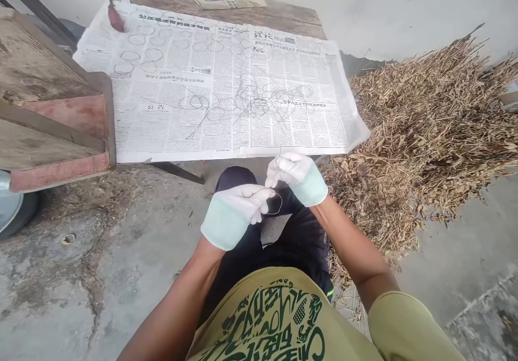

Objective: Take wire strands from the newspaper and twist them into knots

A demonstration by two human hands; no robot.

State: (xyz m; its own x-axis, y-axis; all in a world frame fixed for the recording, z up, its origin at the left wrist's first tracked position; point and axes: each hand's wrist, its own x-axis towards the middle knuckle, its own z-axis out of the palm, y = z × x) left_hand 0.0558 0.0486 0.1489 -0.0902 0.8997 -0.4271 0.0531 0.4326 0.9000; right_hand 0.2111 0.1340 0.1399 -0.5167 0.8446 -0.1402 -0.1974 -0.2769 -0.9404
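Note:
Both hands wear white gloves with pale green cuffs and meet in front of the table edge, above my knees. My left hand (243,202) pinches a thin wire (281,205) that curves into a loop below the fingers. Close beside it, my right hand (289,169) has its fingertips pressed together on the same wire, and a short end sticks up above them. On the newspaper (170,134) beyond lie many thin wire rings (198,101), some in figure-eight shapes, with a tangle of wire pieces (259,102) near the middle.
A red-handled pointed tool (115,20) lies at the newspaper's far left corner. The wooden table (291,18) stands against a wall. Left is a wooden stool or bench (60,113), with a metal pot (12,204) below. Dry stalks (429,123) are heaped at the right.

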